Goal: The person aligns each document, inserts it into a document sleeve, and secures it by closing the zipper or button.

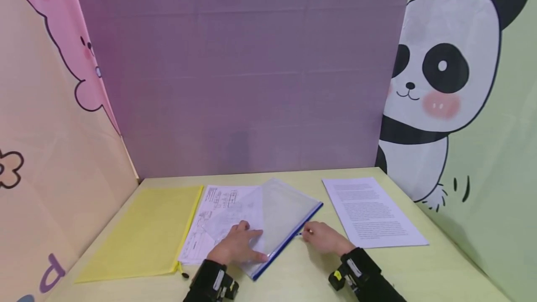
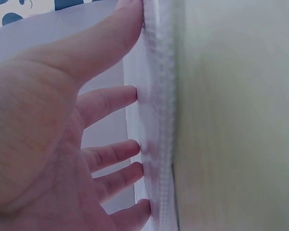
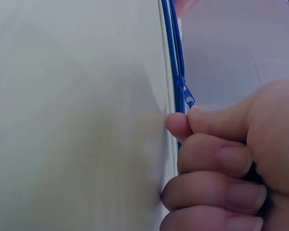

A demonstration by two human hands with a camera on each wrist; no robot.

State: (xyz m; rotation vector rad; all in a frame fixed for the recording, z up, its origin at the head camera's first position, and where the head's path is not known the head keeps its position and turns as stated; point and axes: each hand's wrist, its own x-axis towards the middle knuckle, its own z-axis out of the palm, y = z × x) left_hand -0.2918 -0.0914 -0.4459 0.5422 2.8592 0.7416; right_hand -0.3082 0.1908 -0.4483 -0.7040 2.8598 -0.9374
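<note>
A clear folder (image 1: 285,209) with a blue zipper edge (image 1: 289,240) lies slanted mid-table, partly over printed sheets (image 1: 222,204). On its lower part rests my left hand (image 1: 239,245), fingers spread; in the left wrist view the fingertips (image 2: 130,92) touch the clear plastic. My right hand (image 1: 325,237) is at the zipper edge, and in the right wrist view its thumb and forefinger pinch the pull by the blue slider (image 3: 187,94), the other fingers curled. The pull's end is hidden between the fingers.
At the left lies a yellow zipper folder (image 1: 138,232), its dark-tipped pull (image 1: 184,274) near the front. A printed white stack (image 1: 373,211) lies at the right. A purple panel (image 1: 251,83) stands behind the table, with cartoon-printed walls on both sides.
</note>
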